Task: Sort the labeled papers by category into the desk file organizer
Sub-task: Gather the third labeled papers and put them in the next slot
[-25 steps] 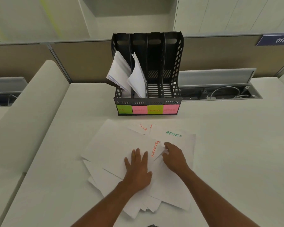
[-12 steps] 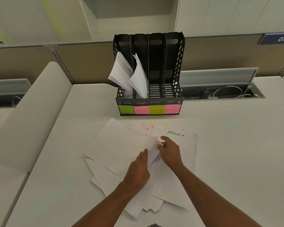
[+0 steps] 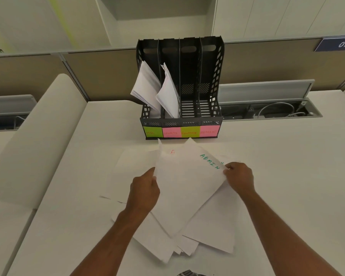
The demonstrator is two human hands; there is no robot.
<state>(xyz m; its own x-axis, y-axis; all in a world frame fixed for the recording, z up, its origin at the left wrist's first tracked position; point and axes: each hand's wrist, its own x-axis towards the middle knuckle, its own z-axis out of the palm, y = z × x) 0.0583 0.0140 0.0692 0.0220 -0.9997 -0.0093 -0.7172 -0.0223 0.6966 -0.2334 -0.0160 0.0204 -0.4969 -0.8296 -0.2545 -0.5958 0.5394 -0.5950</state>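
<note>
1. Black plastic desk file organizer (image 3: 211, 80) at the far side of the counter (image 3: 287, 176), four upright slots, each fronted by a sticky note: green HR label (image 3: 152, 132), pink SPORTS label (image 3: 170, 133), green FINANCE label (image 3: 190, 132), pink ADMIN label (image 3: 209, 132).
2. Already filed: a sheaf of papers in the HR slot (image 3: 145, 84), leaning out to the left, and a second sheaf in the SPORTS slot (image 3: 167, 94). FINANCE and ADMIN slots bare down to the slatted floor.
3. Roughly halfway by slot count, though probably less by sheets, judging from the pile left.
4. Still to sort: a loose, fanned pile of papers (image 3: 213, 232) on the counter just in front of the organizer, most labels hidden or face down.
5. In hand now: an ADMIN sheet (image 3: 189, 186), green lettering near its upper right corner, lifted off the pile and tilted.
6. Left hand (image 3: 144, 188) with its grip pinching the sheet's left edge; right hand (image 3: 239, 177) pinching the right corner beside the lettering.
7. Behind the lifted sheet, another paper with red lettering (image 3: 172, 152), word mostly hidden.
8. Likely destination for the held sheet: the rightmost slot, well apart from it at present.
</note>
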